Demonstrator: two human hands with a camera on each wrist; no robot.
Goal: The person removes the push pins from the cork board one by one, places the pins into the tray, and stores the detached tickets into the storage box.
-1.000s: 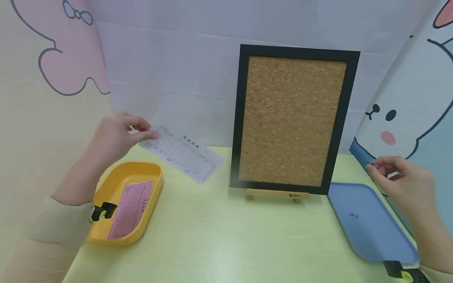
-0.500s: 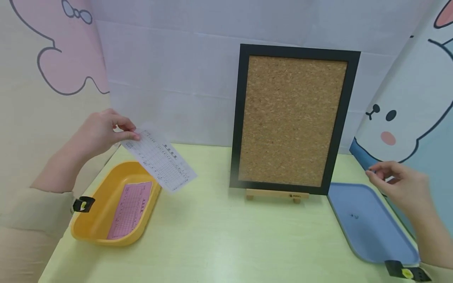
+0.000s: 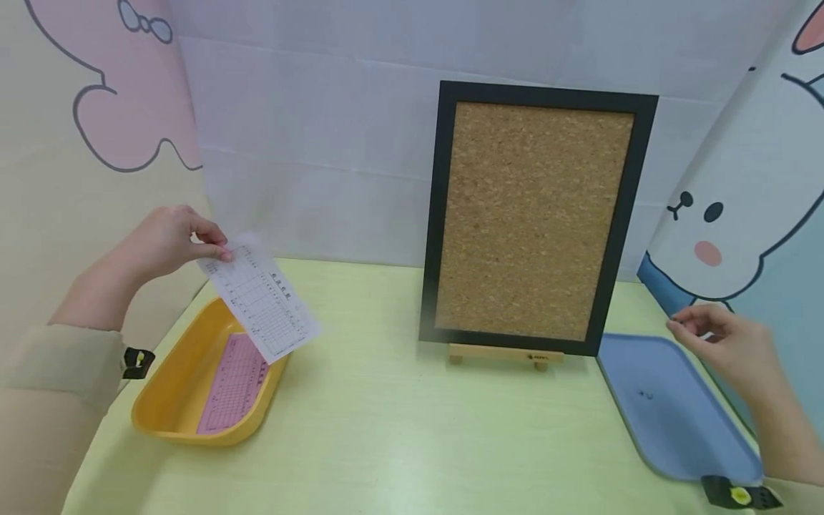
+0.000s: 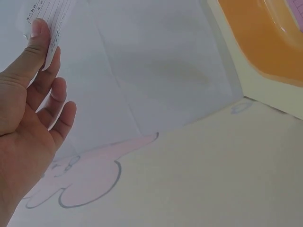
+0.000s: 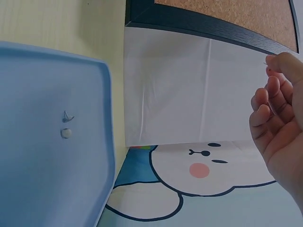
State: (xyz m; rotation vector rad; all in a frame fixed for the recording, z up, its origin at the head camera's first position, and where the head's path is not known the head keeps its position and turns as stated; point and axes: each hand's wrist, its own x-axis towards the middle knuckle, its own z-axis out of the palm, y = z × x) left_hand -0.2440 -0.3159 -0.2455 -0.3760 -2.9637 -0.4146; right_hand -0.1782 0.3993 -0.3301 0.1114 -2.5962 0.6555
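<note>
My left hand [image 3: 169, 239] pinches a white printed form slip [image 3: 265, 300] by its upper left corner, thumb against the paper [image 4: 51, 21]. The slip slants downward in the air, partly in front of the yellow tray [image 3: 151, 404] and the pink printed slip [image 3: 232, 386] lying there. On the right, my right hand [image 3: 734, 350] is raised beside the blue tray [image 3: 669, 429]. Its thumb and forefinger pinch a tiny thumbtack, mostly hidden; a thin tip shows at the fingertips in the right wrist view. A few thumbtacks [image 5: 66, 133] lie in the blue tray.
A black-framed cork board [image 3: 534, 222] stands upright on a small wooden easel [image 3: 505, 354] towards the back of the pale green table [image 3: 399, 429]. Behind it hangs a white sheet [image 3: 315, 143]. Cartoon-printed walls flank both sides.
My left hand has moved left with the white slip, which now hangs more steeply and overlaps the yellow tray in view. That tray has shifted slightly left. My right hand has lowered a little.
</note>
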